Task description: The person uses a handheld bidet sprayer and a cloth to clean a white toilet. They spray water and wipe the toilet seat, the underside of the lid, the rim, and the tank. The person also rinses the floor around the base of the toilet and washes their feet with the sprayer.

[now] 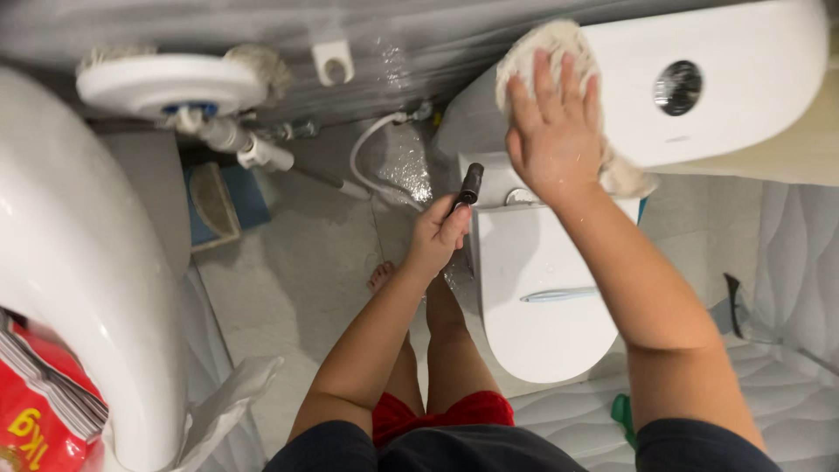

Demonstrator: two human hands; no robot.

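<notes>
Bathroom: right hand presses cloth on cistern

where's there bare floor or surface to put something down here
Free: the closed toilet lid, apart from a thin white stick lying across it, and the floor tiles between sink pedestal and toilet. Crowded: the tank top, where the right hand presses a cloth, and the wall side beyond the left hand, with spray head and hose.

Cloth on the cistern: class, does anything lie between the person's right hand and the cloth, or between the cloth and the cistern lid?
Nothing visible does. The right hand lies flat on the cloth, and the cloth rests directly against the white cistern lid. The left hand is apart, holding a black sprayer below.
</notes>
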